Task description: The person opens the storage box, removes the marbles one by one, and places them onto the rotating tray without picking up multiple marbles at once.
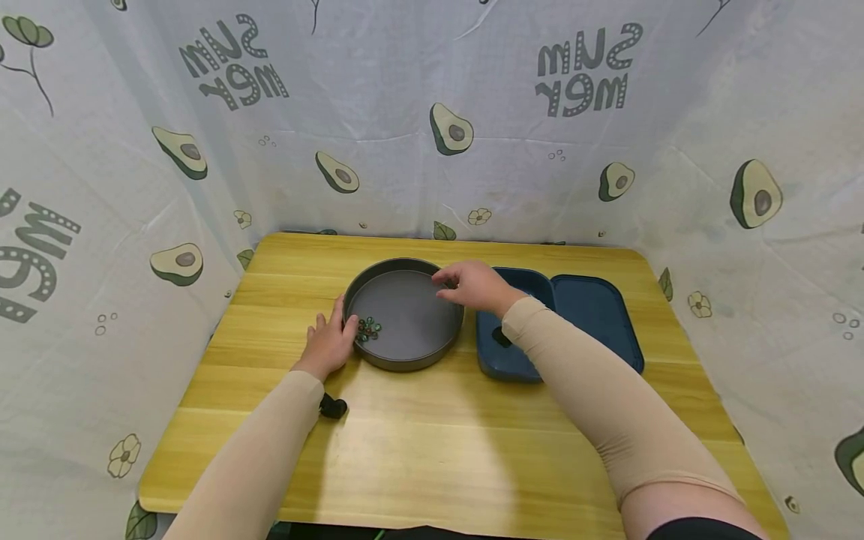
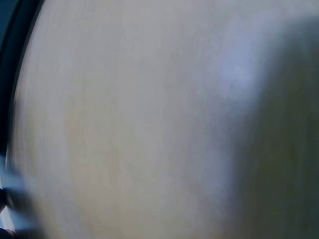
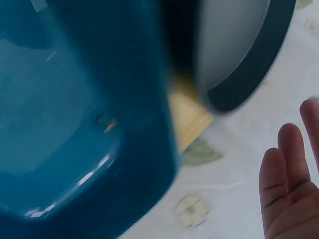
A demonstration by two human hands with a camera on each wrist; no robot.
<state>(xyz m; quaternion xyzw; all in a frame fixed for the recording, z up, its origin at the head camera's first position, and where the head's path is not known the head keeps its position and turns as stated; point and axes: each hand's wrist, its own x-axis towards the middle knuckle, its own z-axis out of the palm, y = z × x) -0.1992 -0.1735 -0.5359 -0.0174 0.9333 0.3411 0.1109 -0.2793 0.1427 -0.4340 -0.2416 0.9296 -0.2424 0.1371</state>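
A round dark grey pan [image 1: 412, 307] stands on the wooden table. Several small green and reddish glass marbles [image 1: 367, 330] lie together inside it by the left wall. My left hand [image 1: 329, 341] touches that side, the thumb at the rim and the forefinger along the outer wall, its other fingers spread away. Over the pan's right rim is my right hand [image 1: 478, 286], fingers loosely bent with nothing visible between them. The right wrist view shows its fingers [image 3: 291, 154] extended beside the blue box [image 3: 149, 124], where a small marble [image 3: 108, 124] lies inside.
The blue box's flat lid [image 1: 601, 319] lies at its right, and my right forearm crosses over the box. A small black object [image 1: 333, 406] shows beside my left wrist. Patterned cloth [image 1: 391, 97] hangs behind the table [image 1: 418, 465]. The left wrist view is blurred.
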